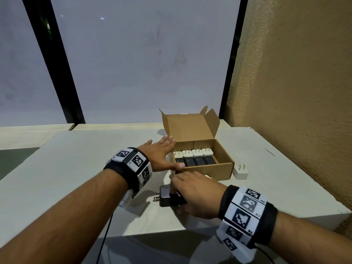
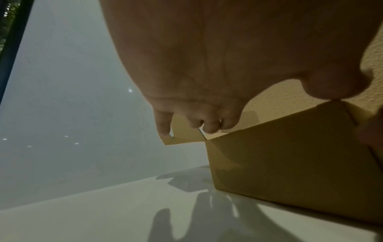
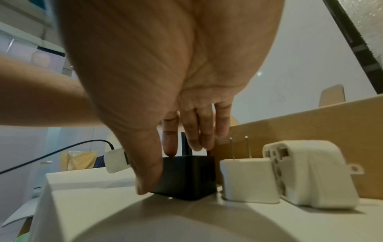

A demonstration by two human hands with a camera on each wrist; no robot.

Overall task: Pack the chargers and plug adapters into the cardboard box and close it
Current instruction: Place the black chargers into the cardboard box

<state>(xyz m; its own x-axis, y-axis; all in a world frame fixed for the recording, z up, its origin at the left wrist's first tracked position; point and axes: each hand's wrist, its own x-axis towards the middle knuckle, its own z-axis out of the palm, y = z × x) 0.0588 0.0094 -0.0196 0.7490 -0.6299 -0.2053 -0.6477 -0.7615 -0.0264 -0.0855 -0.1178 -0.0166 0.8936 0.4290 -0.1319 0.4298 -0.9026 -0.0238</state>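
An open cardboard box [image 1: 207, 169] stands on the white table, lid up, holding a row of white chargers [image 1: 193, 153] and a row of black ones [image 1: 196, 161]. My left hand [image 1: 163, 154] lies flat against the box's left wall [image 2: 290, 155], thumb at the front corner. In front of the box my right hand [image 1: 192, 189] pinches a black charger [image 1: 167, 200] between thumb and fingers [image 3: 170, 147]; the black charger [image 3: 186, 176] still sits on the table. Beside it stand a white charger [image 3: 246, 178] and a white plug adapter [image 3: 311, 173].
Another white charger [image 1: 241, 172] stands prongs up just right of the box. The table's front edge [image 1: 144, 233] is close to my arms. A textured wall [image 1: 304, 92] rises on the right, a frosted window [image 1: 133, 63] behind. Thin black cables hang from both wrists.
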